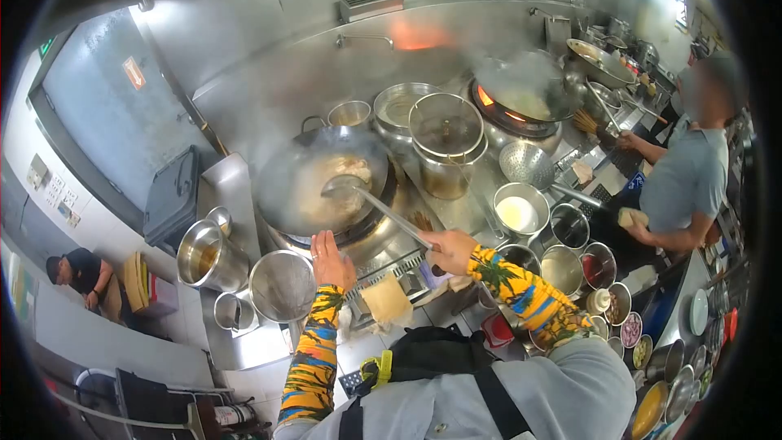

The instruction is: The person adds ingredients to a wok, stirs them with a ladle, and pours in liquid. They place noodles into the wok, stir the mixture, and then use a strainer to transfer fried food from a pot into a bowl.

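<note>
A long-handled metal ladle is gripped near its handle end by my right hand. Its bowl rests over pale food in a large steaming wok on the burner. My left hand is held out flat near the wok's front rim, fingers extended and holding nothing. Just left of that hand is a round mesh strainer. A folded tan cloth lies below and between my hands. Steam blurs the contents of the wok.
Right of the wok are a strainer-topped pot, a perforated skimmer and several ingredient containers. A co-worker stands at a second steaming wok over flames. A deep pot is at left; another person is farther left.
</note>
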Action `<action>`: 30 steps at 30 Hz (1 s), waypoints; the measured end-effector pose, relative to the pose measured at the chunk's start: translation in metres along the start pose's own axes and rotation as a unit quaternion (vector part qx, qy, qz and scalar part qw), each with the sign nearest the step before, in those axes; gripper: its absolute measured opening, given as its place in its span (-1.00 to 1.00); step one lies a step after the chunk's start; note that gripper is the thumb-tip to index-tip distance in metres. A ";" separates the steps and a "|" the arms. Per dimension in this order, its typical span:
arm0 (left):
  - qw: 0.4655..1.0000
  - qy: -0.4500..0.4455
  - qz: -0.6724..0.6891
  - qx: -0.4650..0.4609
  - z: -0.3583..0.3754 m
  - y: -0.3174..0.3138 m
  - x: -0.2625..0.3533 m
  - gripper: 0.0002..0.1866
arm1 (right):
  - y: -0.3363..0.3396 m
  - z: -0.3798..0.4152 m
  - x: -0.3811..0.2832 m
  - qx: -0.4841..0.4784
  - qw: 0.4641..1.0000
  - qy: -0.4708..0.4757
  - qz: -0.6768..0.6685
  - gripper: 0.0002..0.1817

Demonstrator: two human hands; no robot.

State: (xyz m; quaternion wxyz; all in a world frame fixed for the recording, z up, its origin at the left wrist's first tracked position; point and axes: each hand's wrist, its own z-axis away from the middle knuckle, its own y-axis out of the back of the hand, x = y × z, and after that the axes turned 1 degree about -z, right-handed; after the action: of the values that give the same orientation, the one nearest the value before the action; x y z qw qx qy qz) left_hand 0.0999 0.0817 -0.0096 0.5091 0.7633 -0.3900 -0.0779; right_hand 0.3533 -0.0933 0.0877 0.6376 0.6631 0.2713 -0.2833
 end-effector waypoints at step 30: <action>0.995 0.072 -0.068 0.012 -0.001 0.009 0.009 -0.35 | -0.041 -0.011 -0.026 -0.018 0.999 0.038 -0.017 -0.43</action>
State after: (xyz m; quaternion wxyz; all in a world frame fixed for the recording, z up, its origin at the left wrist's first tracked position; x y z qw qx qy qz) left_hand 0.1016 0.0753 0.0013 0.5203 0.7975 -0.3008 -0.0526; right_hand 0.3061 -0.0802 0.0783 0.6336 0.6573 0.3111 -0.2638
